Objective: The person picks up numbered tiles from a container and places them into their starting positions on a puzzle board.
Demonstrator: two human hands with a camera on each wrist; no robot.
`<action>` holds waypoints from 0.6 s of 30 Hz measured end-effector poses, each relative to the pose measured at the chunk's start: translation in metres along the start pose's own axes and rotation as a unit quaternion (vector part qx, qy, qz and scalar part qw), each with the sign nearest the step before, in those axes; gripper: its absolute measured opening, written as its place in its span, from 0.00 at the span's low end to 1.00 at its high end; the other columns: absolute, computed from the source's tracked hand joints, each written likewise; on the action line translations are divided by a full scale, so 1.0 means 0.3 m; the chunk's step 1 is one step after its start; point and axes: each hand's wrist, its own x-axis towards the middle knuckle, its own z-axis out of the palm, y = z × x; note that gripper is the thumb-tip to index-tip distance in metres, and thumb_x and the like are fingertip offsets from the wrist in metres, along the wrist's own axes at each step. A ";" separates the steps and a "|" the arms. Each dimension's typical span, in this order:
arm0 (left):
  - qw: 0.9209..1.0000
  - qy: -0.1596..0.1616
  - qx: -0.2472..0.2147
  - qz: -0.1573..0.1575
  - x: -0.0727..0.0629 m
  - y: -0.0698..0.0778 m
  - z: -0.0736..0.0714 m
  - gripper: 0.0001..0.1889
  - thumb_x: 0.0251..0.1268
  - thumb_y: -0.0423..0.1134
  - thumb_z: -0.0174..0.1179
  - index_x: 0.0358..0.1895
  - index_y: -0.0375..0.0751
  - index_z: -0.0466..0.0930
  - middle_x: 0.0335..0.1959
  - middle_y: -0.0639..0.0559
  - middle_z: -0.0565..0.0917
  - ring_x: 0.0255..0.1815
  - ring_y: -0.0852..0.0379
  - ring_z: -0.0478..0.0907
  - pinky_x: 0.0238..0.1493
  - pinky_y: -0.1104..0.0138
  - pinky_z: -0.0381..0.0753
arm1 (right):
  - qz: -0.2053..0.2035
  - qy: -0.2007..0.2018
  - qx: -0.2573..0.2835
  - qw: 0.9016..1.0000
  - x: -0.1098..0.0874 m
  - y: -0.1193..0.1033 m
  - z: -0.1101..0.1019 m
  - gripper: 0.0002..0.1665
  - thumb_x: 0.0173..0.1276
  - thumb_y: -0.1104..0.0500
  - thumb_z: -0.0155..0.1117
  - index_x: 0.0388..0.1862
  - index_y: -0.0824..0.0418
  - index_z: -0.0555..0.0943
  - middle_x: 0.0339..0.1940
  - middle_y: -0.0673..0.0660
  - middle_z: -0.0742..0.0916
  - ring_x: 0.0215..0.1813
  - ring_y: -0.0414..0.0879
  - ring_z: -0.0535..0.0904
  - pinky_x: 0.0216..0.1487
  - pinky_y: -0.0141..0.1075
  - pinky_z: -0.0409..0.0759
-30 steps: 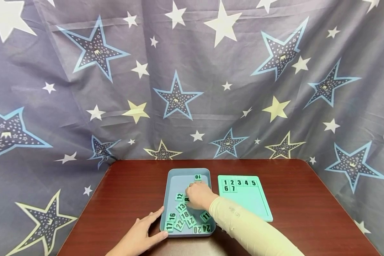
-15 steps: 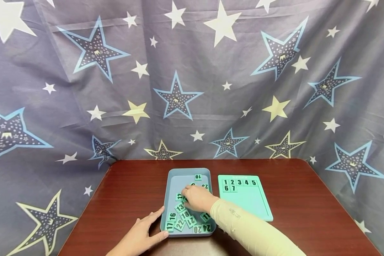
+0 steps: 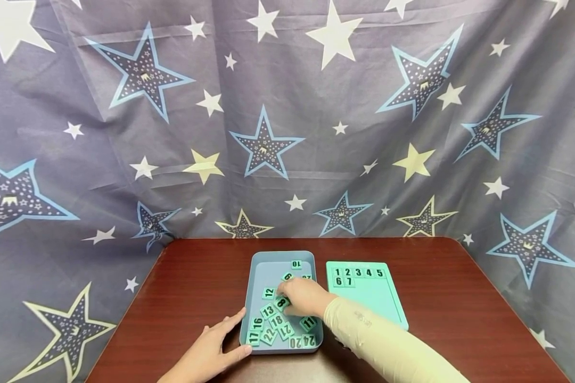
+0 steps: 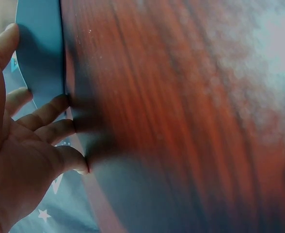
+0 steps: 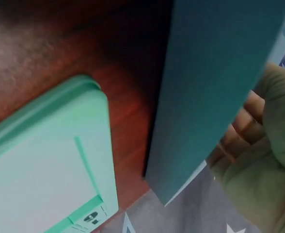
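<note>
The blue tray [image 3: 281, 266] stands on the dark red wooden table [image 3: 196, 276], and all places here are given from this tray. Inside it lie many small green number tiles, for example the tile 10 [image 3: 296, 264] near the far wall, the tile 12 [image 3: 268, 292] and the tile 13 [image 3: 268, 311] in the middle, and the tiles 17 [image 3: 253, 337], 22 [image 3: 269, 334], 20 [image 3: 295, 342] and 24 [image 3: 309, 340] along the near wall. The right hand [image 3: 303, 296] is inside the tray, over the middle of the pile, and its fingertips pinch the tile 8 [image 3: 281, 303], which is tilted and sits just beside the tile 13. How much the tile is lifted from the tray floor cannot be told. The arm behind this hand wears a light beige sleeve [image 3: 383, 343]. The left hand [image 3: 211, 348] rests flat on the table at the left near corner of the tray, with relaxed straight fingers; the thumb touches the near rim and the fingers lie against the left wall, holding nothing. Just to the right of the tray lies a green puzzle board [image 3: 374, 303]. In its far rows the tiles 1 to 5 and then 6 and 7 are already placed.
</note>
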 end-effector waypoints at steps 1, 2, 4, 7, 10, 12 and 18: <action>1.000 0.001 -0.001 0.001 0.000 0.000 0.000 0.46 0.68 0.67 0.68 0.84 0.50 0.66 0.81 0.45 0.73 0.79 0.26 0.68 0.68 0.16 0.54 | 0.004 0.007 -0.006 1.000 -0.001 -0.002 0.006 0.20 0.63 0.51 0.83 0.52 0.52 0.89 0.43 0.44 0.91 0.43 0.38 0.86 0.47 0.35 0.86; 1.000 0.002 -0.002 0.002 0.000 0.000 -0.001 0.46 0.68 0.67 0.68 0.84 0.50 0.66 0.81 0.45 0.73 0.79 0.25 0.69 0.68 0.16 0.54 | 0.008 0.014 -0.013 1.000 -0.001 -0.004 0.012 0.21 0.63 0.49 0.83 0.53 0.52 0.89 0.44 0.45 0.92 0.44 0.39 0.87 0.48 0.36 0.86; 1.000 0.005 -0.001 0.006 0.001 -0.001 0.000 0.46 0.68 0.67 0.68 0.84 0.50 0.66 0.81 0.45 0.73 0.79 0.25 0.69 0.68 0.16 0.55 | 0.013 0.027 -0.026 0.999 -0.002 -0.008 0.020 0.23 0.63 0.47 0.83 0.54 0.52 0.89 0.45 0.45 0.93 0.45 0.41 0.88 0.49 0.38 0.87; 1.000 0.011 0.002 0.012 0.001 -0.002 0.001 0.46 0.68 0.66 0.68 0.83 0.49 0.67 0.80 0.44 0.74 0.78 0.25 0.70 0.68 0.16 0.55 | 0.021 0.037 -0.037 0.998 -0.001 -0.012 0.025 0.24 0.64 0.46 0.82 0.56 0.51 0.88 0.47 0.46 0.92 0.47 0.42 0.89 0.50 0.40 0.87; 1.000 0.014 0.003 0.013 0.001 -0.002 0.001 0.46 0.68 0.67 0.69 0.83 0.50 0.67 0.80 0.44 0.74 0.78 0.26 0.70 0.68 0.16 0.55 | 0.018 0.036 -0.030 0.999 0.000 -0.011 0.022 0.24 0.65 0.47 0.82 0.57 0.51 0.87 0.50 0.47 0.92 0.50 0.42 0.88 0.54 0.40 0.87; 1.000 0.014 0.003 0.011 0.001 -0.002 0.000 0.46 0.67 0.67 0.69 0.84 0.51 0.67 0.79 0.45 0.75 0.79 0.27 0.70 0.68 0.16 0.55 | 0.011 0.033 -0.016 0.999 0.002 -0.009 0.018 0.25 0.65 0.49 0.82 0.59 0.52 0.87 0.52 0.47 0.91 0.53 0.42 0.88 0.57 0.40 0.87; 1.000 0.011 0.000 0.008 0.001 -0.003 -0.002 0.46 0.68 0.67 0.68 0.84 0.52 0.66 0.80 0.46 0.74 0.79 0.26 0.69 0.68 0.16 0.54 | 0.016 0.034 0.005 0.999 0.006 -0.010 0.015 0.22 0.66 0.56 0.81 0.59 0.52 0.88 0.54 0.48 0.92 0.56 0.43 0.89 0.59 0.40 0.87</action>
